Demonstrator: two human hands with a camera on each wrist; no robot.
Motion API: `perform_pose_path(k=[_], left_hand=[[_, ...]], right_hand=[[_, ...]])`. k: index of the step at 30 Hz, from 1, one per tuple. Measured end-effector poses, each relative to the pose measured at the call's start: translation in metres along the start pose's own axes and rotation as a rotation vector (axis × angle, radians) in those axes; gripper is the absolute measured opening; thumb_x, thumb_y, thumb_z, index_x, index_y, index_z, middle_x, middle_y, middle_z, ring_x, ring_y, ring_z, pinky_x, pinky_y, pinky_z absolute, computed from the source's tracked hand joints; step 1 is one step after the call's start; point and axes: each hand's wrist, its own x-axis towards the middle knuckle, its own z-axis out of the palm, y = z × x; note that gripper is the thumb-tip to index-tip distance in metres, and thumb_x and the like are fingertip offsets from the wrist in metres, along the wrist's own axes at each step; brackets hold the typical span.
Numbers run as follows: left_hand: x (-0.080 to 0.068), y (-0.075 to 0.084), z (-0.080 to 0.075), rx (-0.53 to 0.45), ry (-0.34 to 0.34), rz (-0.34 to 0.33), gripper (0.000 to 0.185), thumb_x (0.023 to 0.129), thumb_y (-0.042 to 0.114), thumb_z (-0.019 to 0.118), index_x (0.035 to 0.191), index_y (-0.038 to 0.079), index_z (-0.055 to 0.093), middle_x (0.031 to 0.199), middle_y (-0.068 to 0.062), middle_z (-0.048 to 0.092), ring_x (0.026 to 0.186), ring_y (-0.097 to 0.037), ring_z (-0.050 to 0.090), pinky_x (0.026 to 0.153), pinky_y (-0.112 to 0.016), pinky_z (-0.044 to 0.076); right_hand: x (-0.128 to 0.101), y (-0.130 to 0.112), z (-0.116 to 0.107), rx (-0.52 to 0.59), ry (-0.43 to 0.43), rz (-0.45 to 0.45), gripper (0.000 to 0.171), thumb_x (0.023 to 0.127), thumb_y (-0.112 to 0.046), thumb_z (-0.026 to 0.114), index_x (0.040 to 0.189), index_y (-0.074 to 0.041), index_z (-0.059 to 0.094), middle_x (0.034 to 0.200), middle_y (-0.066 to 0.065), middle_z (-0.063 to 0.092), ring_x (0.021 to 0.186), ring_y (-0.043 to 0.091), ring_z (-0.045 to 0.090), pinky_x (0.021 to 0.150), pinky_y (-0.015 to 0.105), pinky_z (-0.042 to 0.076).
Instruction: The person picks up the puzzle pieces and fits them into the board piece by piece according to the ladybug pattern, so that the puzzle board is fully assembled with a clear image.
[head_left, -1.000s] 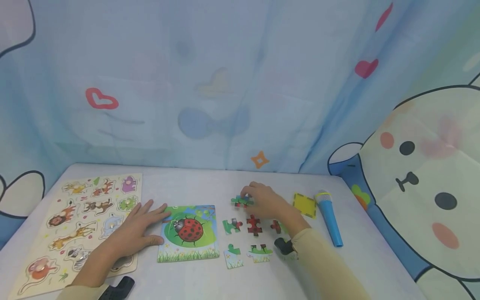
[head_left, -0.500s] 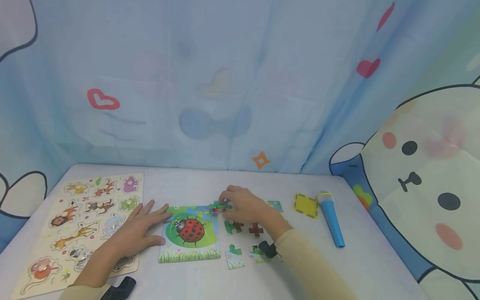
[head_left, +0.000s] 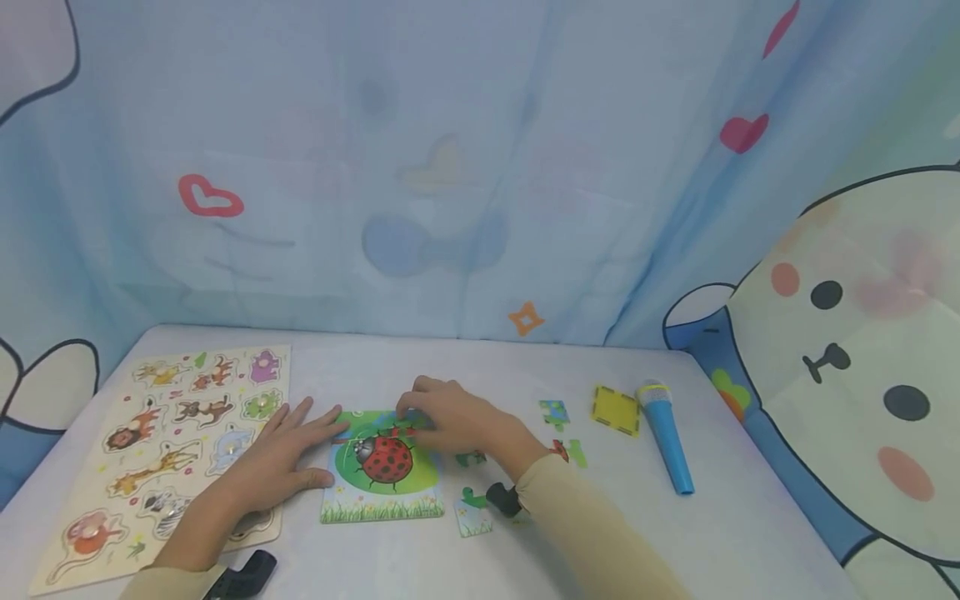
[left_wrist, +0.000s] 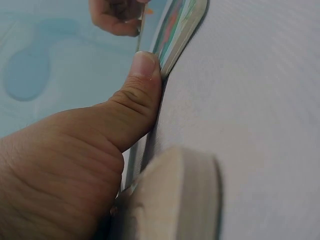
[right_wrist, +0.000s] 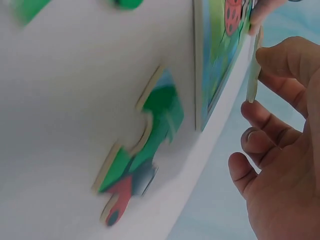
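Currently, right hand (head_left: 457,421) pinches a puzzle piece (right_wrist: 253,80) over the ladybug board (head_left: 385,462); left hand (head_left: 273,462) has fingers apart, thumb touching board edge. White tabletop (head_left: 405,558) under both; past them, blue curtain (head_left: 300,117), animal print (head_left: 862,417) well off right.

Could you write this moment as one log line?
left hand: touches ladybug board | right hand: pinches puzzle piece over board | loose pieces: on table

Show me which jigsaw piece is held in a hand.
The thin, pale-edged jigsaw piece pinched in the person's bare right hand, near the square ladybug picture board; the other visible jigsaw pieces lie flat on the white table.
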Motion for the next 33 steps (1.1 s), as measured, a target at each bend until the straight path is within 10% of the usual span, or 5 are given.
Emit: perform_pose_path(k=[33], left_hand=[[0.0,-0.001,0.0,-0.014,-0.009,-0.027,0.073,0.08,0.048,0.071,0.143,0.017,0.052,0.155,-0.007,0.035,0.145,-0.045,0.008,0.117,-0.056,-0.002]], right_hand=[[0.022,-0.014,0.014,-0.068,-0.07,0.02,0.03,0.087,-0.025,0.069,0.116,-0.032,0.067,0.103,-0.008,0.052,0.082,0.009,0.048,0.075,0.031,0.034]])
